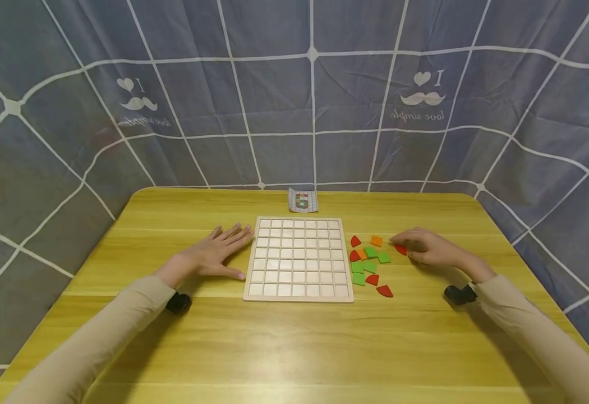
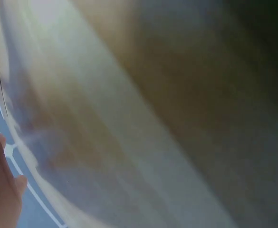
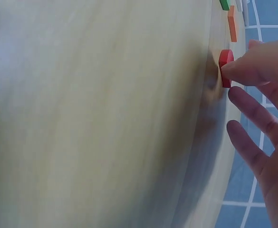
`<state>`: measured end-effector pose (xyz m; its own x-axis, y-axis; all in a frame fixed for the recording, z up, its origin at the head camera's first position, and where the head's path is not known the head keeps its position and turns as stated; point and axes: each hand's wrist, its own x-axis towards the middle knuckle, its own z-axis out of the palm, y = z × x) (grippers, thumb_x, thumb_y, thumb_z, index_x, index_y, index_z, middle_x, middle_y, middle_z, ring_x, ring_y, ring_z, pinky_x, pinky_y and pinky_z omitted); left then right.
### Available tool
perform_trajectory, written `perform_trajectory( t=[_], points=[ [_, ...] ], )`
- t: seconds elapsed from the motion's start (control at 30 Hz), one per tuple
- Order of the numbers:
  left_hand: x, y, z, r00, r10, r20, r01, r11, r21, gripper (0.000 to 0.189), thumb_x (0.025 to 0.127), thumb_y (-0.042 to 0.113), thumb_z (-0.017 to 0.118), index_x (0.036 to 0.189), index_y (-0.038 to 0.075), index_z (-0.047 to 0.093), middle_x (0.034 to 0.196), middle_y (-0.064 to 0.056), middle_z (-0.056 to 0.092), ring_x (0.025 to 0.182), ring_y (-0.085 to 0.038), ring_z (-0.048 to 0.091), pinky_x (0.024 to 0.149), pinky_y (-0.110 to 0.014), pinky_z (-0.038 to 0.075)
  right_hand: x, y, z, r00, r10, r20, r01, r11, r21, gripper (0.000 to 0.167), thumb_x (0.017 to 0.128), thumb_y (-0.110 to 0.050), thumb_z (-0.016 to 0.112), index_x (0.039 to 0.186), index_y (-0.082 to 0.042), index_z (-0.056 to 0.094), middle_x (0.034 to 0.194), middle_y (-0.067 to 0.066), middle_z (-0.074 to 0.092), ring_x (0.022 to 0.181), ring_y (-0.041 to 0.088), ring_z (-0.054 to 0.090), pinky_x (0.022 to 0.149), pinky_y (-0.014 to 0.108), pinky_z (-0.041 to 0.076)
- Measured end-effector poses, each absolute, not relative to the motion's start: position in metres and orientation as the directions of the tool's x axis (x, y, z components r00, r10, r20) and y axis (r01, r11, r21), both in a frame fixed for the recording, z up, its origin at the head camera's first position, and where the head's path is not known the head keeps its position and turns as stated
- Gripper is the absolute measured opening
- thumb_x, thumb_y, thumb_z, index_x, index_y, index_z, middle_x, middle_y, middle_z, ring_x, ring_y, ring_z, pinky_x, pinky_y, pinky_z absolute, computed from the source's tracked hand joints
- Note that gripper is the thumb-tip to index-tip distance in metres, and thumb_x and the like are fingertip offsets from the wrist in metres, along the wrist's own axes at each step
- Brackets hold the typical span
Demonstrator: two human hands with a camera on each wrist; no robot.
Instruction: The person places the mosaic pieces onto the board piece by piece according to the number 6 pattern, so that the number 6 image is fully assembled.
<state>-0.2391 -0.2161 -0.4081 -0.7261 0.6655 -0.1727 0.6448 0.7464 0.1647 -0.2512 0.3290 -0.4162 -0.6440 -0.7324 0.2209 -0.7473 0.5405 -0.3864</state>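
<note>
A square wooden grid board (image 1: 299, 260) lies flat on the table. My left hand (image 1: 214, 253) is spread out on the tabletop, its fingertips and thumb at the board's left edge; only part of that hand (image 2: 1, 185) shows in the left wrist view. To the right of the loose pieces, my right hand (image 1: 433, 249) pinches a red quarter-circle piece (image 1: 400, 249) between thumb and index finger. In the right wrist view the thumb lies against this red piece (image 3: 225, 57), while the other fingers stay apart from it.
Between board and right hand lie several green squares (image 1: 370, 267), orange squares (image 1: 376, 240) and red quarter-circles (image 1: 385, 291). A small printed pattern card (image 1: 303, 201) is behind the board. A grey-blue checked curtain (image 1: 284, 101) surrounds the wooden table (image 1: 294, 348) at back and sides.
</note>
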Motion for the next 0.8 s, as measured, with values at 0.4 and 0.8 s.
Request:
perform_trajectory(
  t=[0.4, 0.8],
  points=[
    [-0.244, -0.21, -0.409, -0.704, 0.659, -0.265, 0.633, 0.751, 0.187, 0.105, 0.082, 0.069, 0.057, 0.156, 0.016, 0.006, 0.164, -0.006, 0.002, 0.151, -0.031, 0.003, 0.118, -0.061, 0.003, -0.255, 0.325, -0.414, -0.628, -0.752, 0.199, -0.755, 0.527, -0.389, 0.037, 0.083, 0.01, 0.065, 0.119, 0.004, 0.063, 0.113, 0.014, 0.068, 0.099, 0.026, 0.058, 0.081, 0.036, 0.05],
    [-0.249, -0.203, -0.41, -0.703, 0.664, -0.257, 0.637, 0.747, 0.187, 0.109, 0.082, 0.069, 0.057, 0.156, 0.01, 0.004, 0.163, -0.009, 0.0, 0.151, -0.03, 0.002, 0.119, -0.06, 0.004, -0.25, 0.323, -0.416, -0.791, -0.596, 0.139, -0.592, 0.687, -0.422, 0.032, 0.087, -0.011, 0.07, 0.118, -0.002, 0.067, 0.108, 0.01, 0.068, 0.097, 0.024, 0.061, 0.08, 0.036, 0.052]
  ],
)
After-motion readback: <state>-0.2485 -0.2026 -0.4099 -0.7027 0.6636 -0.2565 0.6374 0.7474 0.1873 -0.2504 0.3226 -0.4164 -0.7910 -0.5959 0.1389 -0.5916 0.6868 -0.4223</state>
